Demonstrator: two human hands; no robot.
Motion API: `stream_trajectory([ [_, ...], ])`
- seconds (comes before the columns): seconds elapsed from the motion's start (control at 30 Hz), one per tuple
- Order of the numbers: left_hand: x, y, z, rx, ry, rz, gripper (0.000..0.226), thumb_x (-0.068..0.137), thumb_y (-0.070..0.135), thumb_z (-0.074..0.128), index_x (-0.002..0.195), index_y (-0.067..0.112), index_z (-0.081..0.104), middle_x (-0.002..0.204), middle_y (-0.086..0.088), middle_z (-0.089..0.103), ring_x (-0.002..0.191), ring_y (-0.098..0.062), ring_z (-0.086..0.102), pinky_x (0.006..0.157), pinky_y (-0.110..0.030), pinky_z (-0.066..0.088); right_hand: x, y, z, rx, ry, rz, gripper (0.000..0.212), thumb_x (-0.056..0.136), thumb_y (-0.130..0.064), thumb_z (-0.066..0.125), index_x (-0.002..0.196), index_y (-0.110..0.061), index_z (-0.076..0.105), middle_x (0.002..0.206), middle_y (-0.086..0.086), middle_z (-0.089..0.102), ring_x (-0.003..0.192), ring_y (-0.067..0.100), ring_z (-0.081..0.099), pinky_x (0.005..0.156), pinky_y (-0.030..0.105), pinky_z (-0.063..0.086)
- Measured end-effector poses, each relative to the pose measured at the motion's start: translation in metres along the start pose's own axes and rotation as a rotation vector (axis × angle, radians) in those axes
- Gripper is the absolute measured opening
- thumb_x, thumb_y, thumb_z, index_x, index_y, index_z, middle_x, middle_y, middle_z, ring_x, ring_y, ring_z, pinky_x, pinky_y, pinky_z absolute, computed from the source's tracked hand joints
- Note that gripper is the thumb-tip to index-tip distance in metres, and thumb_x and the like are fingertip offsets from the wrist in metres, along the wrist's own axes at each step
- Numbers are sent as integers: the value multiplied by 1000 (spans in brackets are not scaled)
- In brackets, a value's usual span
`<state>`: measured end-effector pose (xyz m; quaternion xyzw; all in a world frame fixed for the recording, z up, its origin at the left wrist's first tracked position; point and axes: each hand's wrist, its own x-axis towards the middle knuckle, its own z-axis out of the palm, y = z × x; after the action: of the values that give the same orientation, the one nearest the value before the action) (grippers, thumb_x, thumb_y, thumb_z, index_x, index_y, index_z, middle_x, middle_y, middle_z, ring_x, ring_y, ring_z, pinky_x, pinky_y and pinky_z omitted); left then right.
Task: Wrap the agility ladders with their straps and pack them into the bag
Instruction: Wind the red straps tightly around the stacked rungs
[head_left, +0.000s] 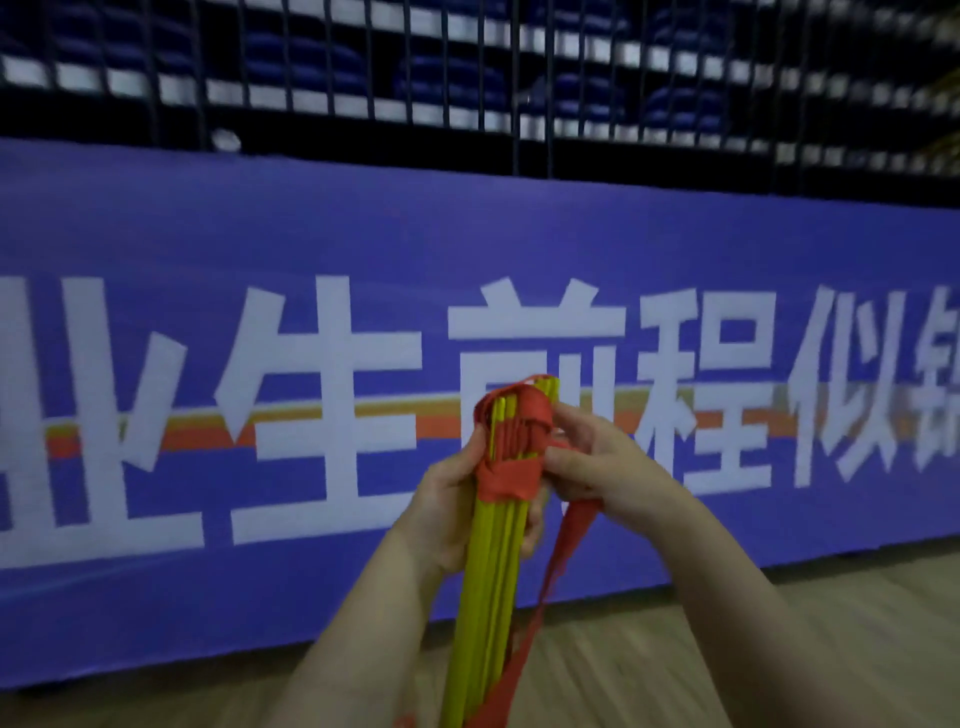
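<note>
Blue banner (208, 234) backs the wood floor (649, 654). Right hand (602, 470) fingers (566, 460) pinch the red strap (569, 540) just right of the ladder (488, 571), which stands upright and tilts far. Left hand (447, 514) grips it below the wrapped top.

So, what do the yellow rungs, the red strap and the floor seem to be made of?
The yellow rungs look like hard plastic, smooth with a slight sheen: straight, flat, evenly coloured slats. The red strap looks like matte woven fabric: it creases and hangs limp. The floor seems wood or wood-look: pale planks, though blurred.
</note>
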<state>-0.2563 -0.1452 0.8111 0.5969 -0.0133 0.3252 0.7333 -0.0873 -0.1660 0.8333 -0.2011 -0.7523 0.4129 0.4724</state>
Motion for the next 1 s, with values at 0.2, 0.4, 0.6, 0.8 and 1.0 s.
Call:
stream_trajectory([
  [0.2,-9,40,47,272,479,192,51,75,52,49,102,12,67,62,-8,65,48,-18,61,45,-27,52,-3,-41,13,-347,268,87,15,94,-22,57,108,-18,60,53,-4,37,43,7,26,42,19,23],
  [0.4,5,59,68,648,791,482,13,92,40,53,98,29,48,88,-1,64,80,-23,67,75,-45,57,9,-32,36,-134,483,47,30,97,-21,51,69,-17,58,53,-1,37,47,13,35,47,26,32],
  [0.6,21,60,80,684,794,562,20,93,33,55,107,21,47,89,6,61,82,-12,64,74,-31,54,22,-53,28,-330,672,23,27,96,-28,53,71,-21,57,49,-12,46,48,10,39,47,25,35],
  [0.8,23,75,73,810,959,749,22,93,36,54,106,19,48,85,11,58,76,-3,58,65,-13,47,9,-61,16,-571,491,53,28,96,-34,51,80,-14,64,54,-5,42,46,5,37,47,20,34],
  [1.0,18,75,68,1090,1094,762,35,90,44,55,112,18,44,81,17,56,68,0,56,52,-8,39,19,-56,20,-690,421,131,39,94,-43,51,81,-9,66,53,-4,44,46,8,38,47,23,33],
])
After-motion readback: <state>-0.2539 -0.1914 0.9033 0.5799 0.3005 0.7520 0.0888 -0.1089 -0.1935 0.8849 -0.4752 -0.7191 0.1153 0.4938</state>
